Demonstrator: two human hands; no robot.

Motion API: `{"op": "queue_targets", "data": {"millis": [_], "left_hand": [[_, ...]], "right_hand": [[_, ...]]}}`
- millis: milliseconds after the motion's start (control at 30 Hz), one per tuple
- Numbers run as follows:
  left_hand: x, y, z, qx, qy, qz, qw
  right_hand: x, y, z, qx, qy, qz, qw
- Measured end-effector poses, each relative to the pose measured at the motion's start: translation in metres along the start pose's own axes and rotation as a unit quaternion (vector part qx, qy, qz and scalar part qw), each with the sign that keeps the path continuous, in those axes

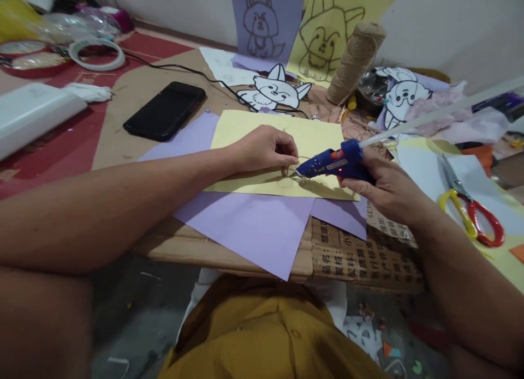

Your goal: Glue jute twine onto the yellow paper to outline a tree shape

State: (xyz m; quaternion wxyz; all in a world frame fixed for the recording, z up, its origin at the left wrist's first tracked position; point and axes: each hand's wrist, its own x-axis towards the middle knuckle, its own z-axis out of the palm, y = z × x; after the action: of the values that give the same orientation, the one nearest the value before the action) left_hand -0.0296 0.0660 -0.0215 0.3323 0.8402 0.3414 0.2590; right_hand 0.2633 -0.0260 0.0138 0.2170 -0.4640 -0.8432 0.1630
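Observation:
My right hand (387, 185) is wrapped round the grip of a blue hot glue gun (329, 163), with a long clear glue stick (434, 112) rising from its back. The gun's nozzle points down-left and meets the yellow sheet (241, 131), or nearly so; a small red light glows on its body. Beside the nozzle, my left hand (264, 147) has thumb and forefinger pinched on a thin brown strand of twine (285, 170) at the paper. Faint pencil lines show there. Under the yellow sheet lie purple sheets (254, 221).
A black phone (164, 110) and a fox cutout (276, 90) lie beyond the papers. A twine spool (355, 62) stands before two propped fox drawings. Red-and-yellow scissors (470, 204) lie at right, tape rolls (97, 54) at far left. Cardboard (229, 253) forms the front edge.

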Motion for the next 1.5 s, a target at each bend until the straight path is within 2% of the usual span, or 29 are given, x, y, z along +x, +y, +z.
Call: {"op": "queue_targets", "data": {"millis": [567, 967, 1233, 1500], "left_hand": [[0.0006, 0.0005, 0.0, 0.0, 0.003, -0.001, 1.0], [-0.0002, 0.0005, -0.0003, 0.002, 0.002, -0.001, 1.0], [0.0003, -0.0004, 0.0, 0.004, 0.005, 0.004, 1.0], [0.0, -0.0008, -0.0005, -0.005, 0.002, 0.007, 1.0]], "right_hand": [[0.0021, -0.0014, 0.0033, 0.007, 0.006, 0.014, 1.0], [-0.0013, -0.0035, -0.0032, -0.009, -0.007, 0.017, 1.0], [-0.0018, -0.0064, -0.0059, 0.001, 0.021, 0.001, 1.0], [-0.0014, -0.0024, -0.0001, -0.015, 0.013, 0.011, 1.0]]}}
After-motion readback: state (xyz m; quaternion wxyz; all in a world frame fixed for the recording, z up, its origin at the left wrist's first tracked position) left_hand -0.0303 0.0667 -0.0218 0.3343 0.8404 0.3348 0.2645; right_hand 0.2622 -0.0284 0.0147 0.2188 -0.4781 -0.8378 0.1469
